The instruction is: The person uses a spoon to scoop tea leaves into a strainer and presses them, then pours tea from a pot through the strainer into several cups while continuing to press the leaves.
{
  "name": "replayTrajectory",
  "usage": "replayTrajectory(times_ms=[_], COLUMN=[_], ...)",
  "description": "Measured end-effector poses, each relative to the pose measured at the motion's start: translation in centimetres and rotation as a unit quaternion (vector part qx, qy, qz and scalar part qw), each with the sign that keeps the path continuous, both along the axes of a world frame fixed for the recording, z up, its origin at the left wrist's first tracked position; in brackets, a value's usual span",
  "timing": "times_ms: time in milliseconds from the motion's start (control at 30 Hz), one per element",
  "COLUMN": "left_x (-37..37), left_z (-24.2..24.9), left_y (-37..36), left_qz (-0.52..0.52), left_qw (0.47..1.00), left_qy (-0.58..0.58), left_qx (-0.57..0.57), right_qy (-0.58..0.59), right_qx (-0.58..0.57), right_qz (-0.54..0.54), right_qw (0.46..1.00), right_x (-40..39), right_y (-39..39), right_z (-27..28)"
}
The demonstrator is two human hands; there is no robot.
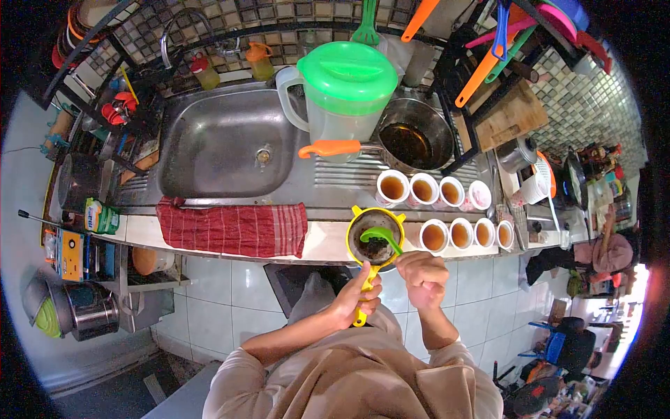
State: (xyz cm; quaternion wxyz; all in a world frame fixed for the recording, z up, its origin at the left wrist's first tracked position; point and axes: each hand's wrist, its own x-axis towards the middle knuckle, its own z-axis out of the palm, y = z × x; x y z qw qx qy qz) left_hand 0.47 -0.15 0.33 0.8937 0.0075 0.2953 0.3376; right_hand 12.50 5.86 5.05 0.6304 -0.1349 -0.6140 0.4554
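Observation:
My left hand is closed around the handle of a yellow-rimmed strainer at the counter's front edge. In my right hand is the handle of a green spoon, its head down in the strainer over dark, wet-looking matter. What lies directly beneath the strainer is hidden. Just right of it stand two rows of white cups; a front cup and a back cup hold brown liquid. The rightmost back cup looks pale inside.
Behind the cups sits a steel pot with dark liquid and an orange handle. A green-lidded pitcher stands beside it. Leftward are a steel sink and a red cloth along the edge. Utensils hang at upper right; people are at far right.

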Motion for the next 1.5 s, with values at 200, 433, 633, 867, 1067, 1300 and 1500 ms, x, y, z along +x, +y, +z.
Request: replayTrajectory(times_ms=[200, 433, 633, 867, 1067, 1300, 1500], left_x=[0.2, -0.2, 0.1, -0.1, -0.2, -0.1, 0.0], left_z=[-0.2, 0.2, 0.0, 0.0, 0.4, 0.1, -0.1], left_y=[0.0, 0.1, 0.1, 0.0, 0.0, -0.1, -0.1], left_qz=[0.001, -0.005, 0.003, 0.0, -0.002, 0.005, 0.004], left_qw=[1.0, 1.0, 1.0, 1.0, 1.0, 1.0, 1.0], left_qy=[-0.008, 0.0, -0.01, -0.011, 0.012, -0.016, -0.014], left_qx=[-0.004, -0.015, -0.007, -0.001, -0.006, 0.003, 0.005], right_qy=[-0.059, -0.011, -0.066, -0.067, -0.058, -0.036, -0.039], right_qx=[-0.074, -0.012, 0.022, -0.015, 0.019, -0.019, 0.028], right_qz=[0.032, -0.003, -0.02, 0.082, 0.043, 0.073, 0.051], right_qw=[0.995, 1.0, 0.997, 0.994, 0.997, 0.996, 0.998], right_x=[1.3, 0.2, 0.0, 0.9, -0.5, -0.2, 0.5], right_y=[0.0, 0.6, 0.8, 0.5, 0.8, 0.5, 0.5], right_z=[0.7, -0.2, -0.2, 1.1, -1.1, -0.2, 0.1])
